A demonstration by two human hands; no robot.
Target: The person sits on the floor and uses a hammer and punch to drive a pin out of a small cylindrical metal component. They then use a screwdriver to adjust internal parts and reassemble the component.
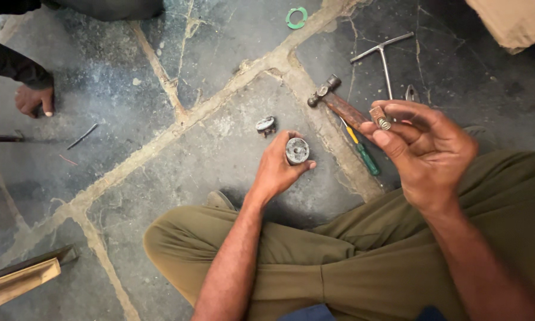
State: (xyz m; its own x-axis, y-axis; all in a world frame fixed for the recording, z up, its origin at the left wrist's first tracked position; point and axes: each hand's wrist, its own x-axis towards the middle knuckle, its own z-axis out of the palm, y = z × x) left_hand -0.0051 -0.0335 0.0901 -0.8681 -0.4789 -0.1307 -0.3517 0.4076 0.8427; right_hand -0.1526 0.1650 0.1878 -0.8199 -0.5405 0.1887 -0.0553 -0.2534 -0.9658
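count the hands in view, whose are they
3. The person's left hand holds a round grey metal part at centre. Their right hand pinches a small spring piece. Another person's hand rests on the stone floor, far left.

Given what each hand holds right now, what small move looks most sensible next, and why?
Probably bring the right hand toward the left hand. The left grip holds a round grey metal part face up; the right pinches a small block with a coiled end just above and to the side. The two pieces are apart, with nothing between them.
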